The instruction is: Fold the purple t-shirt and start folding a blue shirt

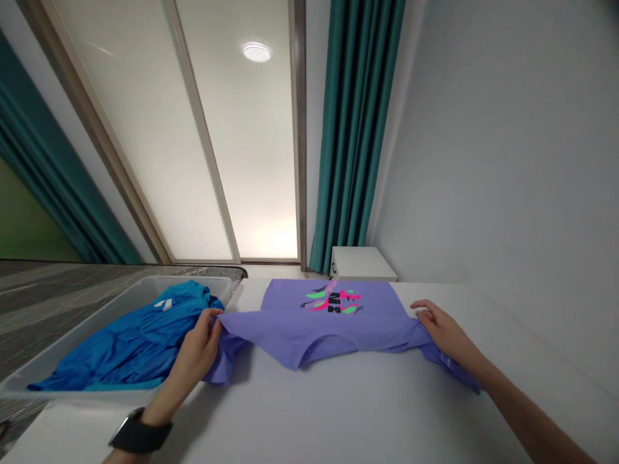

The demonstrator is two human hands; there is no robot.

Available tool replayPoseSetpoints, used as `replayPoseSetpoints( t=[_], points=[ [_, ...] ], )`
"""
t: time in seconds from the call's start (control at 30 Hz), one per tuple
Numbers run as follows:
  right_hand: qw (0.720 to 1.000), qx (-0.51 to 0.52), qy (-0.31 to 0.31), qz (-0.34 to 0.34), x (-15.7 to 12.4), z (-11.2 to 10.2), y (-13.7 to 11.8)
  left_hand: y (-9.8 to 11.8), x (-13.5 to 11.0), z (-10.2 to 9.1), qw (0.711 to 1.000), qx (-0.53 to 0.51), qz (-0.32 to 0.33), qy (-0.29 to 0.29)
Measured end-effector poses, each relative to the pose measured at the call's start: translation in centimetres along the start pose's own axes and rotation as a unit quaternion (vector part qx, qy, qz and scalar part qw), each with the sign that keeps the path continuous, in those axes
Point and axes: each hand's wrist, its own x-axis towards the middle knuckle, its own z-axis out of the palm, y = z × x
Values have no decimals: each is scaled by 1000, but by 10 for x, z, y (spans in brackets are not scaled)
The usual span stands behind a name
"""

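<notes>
Pinching a purple T-shirt (329,325) over the worktop (333,415) with left hand (200,341) at its nine o'clock and right hand (445,332) at three, beside blue clothing (133,345).

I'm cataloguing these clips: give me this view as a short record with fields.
left hand: holds one side of the purple shirt; dark-banded watch on wrist
right hand: holds the other side
shirt detail: neckline nearest the camera, colourful print beyond
surface: white table
bin: left of the shirt, blue clothing inside
background: pale door panels, teal curtains
</notes>
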Motion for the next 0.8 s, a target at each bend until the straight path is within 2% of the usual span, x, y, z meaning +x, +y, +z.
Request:
replayPoseSetpoints(
  t=[0.07, 0.13, 0.2, 0.23, 0.3, 0.37, 0.43, 0.57, 0.67, 0.73, 0.8],
  points=[
    [996, -64, 48, -47, 2, 9, 7, 0, 2, 5, 997, 60, 55, -16],
    [984, -122, 72, -111, -4, 23, 11, 7, -3, 13, 985, 100, 139, -26],
    [973, -155, 46, -162, -17, 39, 7, 24, -13, 21, 968, 90, 225, -61],
    [970, -161, 17, -179, -24, 46, 2, 36, -20, 25, 954, 70, 270, -108],
    [965, -162, -45, -203, -40, 55, -15, 62, -31, 35, 931, 43, 312, -183],
    [960, -167, -78, -210, -52, 60, -37, 82, -37, 46, 920, 47, 318, -224],
    [956, -168, -92, -224, -59, 63, -58, 93, -37, 58, 915, 65, 319, -240],
    [954, -186, -109, -207, -55, 69, -78, 90, -28, 71, 916, 61, 325, -227],
    [967, -142, -112, -177, -45, 65, -75, 91, -27, 60, 933, -8, 301, -198],
    [975, -83, -129, -163, -44, 51, -72, 99, -30, 43, 937, -56, 288, -189],
    [973, -42, -168, -153, -50, 31, -75, 112, -37, 24, 928, -75, 293, -217]
  ],
)
